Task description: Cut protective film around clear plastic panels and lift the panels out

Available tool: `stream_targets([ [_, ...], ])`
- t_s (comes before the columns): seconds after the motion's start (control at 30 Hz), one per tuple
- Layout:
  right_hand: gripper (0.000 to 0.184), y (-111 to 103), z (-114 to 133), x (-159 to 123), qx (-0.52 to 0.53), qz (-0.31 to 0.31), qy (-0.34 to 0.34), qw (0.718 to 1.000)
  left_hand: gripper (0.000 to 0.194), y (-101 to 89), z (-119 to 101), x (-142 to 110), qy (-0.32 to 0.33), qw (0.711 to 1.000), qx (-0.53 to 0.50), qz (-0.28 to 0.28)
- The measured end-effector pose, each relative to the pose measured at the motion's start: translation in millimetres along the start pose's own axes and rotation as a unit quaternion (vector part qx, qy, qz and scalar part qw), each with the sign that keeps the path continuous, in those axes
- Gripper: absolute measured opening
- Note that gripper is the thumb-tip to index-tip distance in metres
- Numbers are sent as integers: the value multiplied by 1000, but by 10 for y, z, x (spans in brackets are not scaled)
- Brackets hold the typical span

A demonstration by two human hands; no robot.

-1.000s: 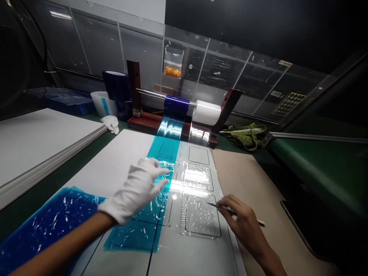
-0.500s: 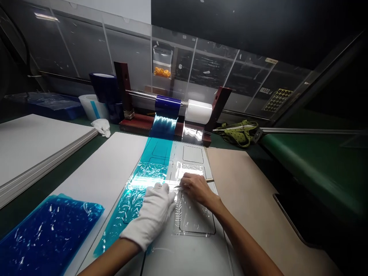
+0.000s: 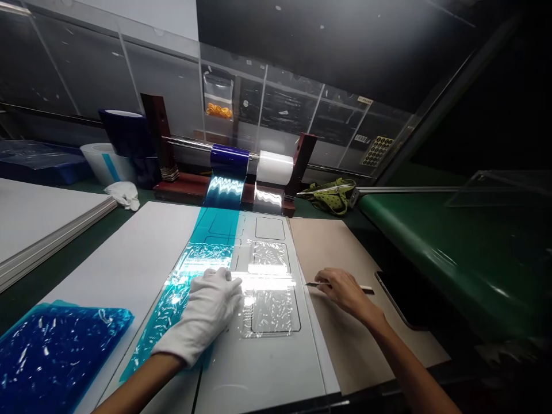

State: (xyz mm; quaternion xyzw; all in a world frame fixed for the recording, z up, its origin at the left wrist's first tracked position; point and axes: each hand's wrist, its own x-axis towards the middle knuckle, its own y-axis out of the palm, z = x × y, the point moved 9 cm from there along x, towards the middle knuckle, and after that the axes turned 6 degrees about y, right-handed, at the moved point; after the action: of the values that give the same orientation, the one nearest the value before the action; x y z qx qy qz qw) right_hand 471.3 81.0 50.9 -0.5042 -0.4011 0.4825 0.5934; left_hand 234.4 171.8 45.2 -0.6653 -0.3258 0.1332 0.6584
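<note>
Through the head camera, the blue film (image 3: 207,230) runs in a strip along the white board (image 3: 267,368); my gloved left hand (image 3: 211,310) lies open and flat on it, while my right hand (image 3: 345,293) pinches a craft knife (image 3: 365,290) above the tan mat (image 3: 340,345) beside the board, the film roll (image 3: 228,161) beyond

Teal protective film (image 3: 166,310), creased, lies flat on a white panel (image 3: 267,368) cut with rounded outlines. Gloved left hand (image 3: 211,313) pressed open on film. Bare right hand (image 3: 345,293) grips a craft knife (image 3: 314,284) over a tan board (image 3: 345,351), well off the film.
</note>
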Motion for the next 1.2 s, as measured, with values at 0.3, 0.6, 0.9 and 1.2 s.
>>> stream_targets([
  [0.3, 7, 323, 181, -571, 185, 92, 90, 974, 22, -29, -476, -516, 69, 994, 87, -21],
  [0.6, 26, 731, 233, -541, 440, 212, 105, 866, 19, -34, -720, -575, 112, 972, 144, -146],
  [0.9, 41, 774, 131, -596, 572, 204, 144, 781, 45, -252, -712, -590, 168, 941, 192, -221],
  [1.2, 41, 656, -285, -920, 541, 87, 213, 809, 11, -1174, 352, -10, 69, 976, 29, -204],
])
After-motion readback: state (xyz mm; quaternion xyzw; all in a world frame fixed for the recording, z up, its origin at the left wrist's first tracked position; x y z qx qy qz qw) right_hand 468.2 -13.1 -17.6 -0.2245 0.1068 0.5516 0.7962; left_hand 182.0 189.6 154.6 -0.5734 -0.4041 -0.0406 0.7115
